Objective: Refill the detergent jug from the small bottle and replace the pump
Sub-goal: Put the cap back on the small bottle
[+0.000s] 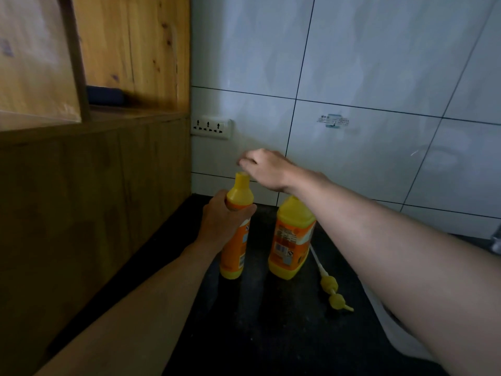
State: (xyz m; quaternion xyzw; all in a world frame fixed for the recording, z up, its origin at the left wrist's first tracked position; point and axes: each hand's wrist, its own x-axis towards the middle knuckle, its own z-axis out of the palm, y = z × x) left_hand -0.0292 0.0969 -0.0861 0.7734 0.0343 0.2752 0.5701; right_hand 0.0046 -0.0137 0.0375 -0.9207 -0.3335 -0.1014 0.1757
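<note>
A small yellow-orange bottle (236, 229) stands upright on the dark counter (271, 321), and my left hand (221, 221) is wrapped around its shoulder. My right hand (264, 166) hovers just above and to the right of the bottle's narrow neck, fingers curled; whether it holds a cap is hidden. The wider orange detergent jug (291, 240) stands to the right of the bottle, its top hidden behind my right forearm. The yellow pump (332, 291), with its white tube, lies flat on the counter to the right of the jug.
A wooden cabinet side (89, 199) closes off the left. White tiled wall (366, 77) rises behind, with a power socket strip (211, 127) just above and left of the bottle. A white object (393, 337) lies on the counter under my right forearm.
</note>
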